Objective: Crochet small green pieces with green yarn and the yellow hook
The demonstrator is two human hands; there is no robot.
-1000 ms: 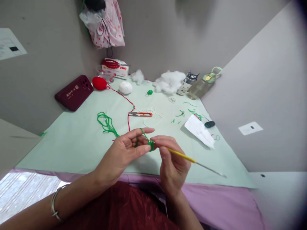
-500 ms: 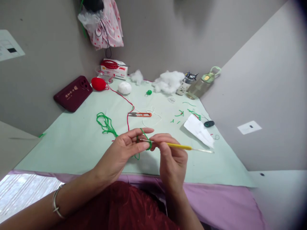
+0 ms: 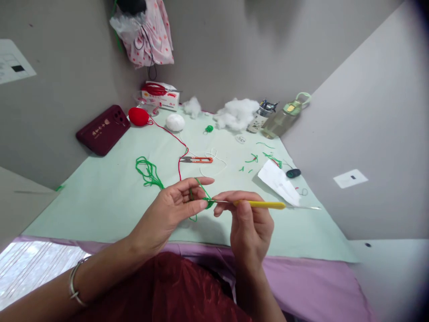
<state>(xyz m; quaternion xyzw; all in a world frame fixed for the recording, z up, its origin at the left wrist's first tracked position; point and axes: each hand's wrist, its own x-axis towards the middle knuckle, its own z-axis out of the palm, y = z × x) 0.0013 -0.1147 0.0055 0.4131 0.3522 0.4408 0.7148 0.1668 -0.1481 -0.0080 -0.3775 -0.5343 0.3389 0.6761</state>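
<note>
Between its thumb and fingers my left hand (image 3: pixel 170 203) pinches a small piece of green crochet (image 3: pixel 209 204). A strand of green yarn (image 3: pixel 203 186) runs from the raised forefinger down to that piece. My right hand (image 3: pixel 250 219) is closed on a crochet hook (image 3: pixel 268 205) with a yellow handle, its metal shaft reaching left to the green stitches. The hook's tip is at the work and too small to make out. A loose skein of green yarn (image 3: pixel 149 173) lies on the table beyond my left hand.
Orange thread snips (image 3: pixel 200 159) lie mid-table. Behind are a red yarn ball (image 3: pixel 138 116), a white yarn ball (image 3: pixel 174 122) and white stuffing (image 3: pixel 237 114). A dark red phone (image 3: pixel 103 130) is at left; white paper (image 3: pixel 279 182) and a bottle (image 3: pixel 283 117) are at right.
My right hand has moved right with the crochet hook, drawing its shaft back from the left fingers. My left hand stays nearly in place, holding the green piece.
</note>
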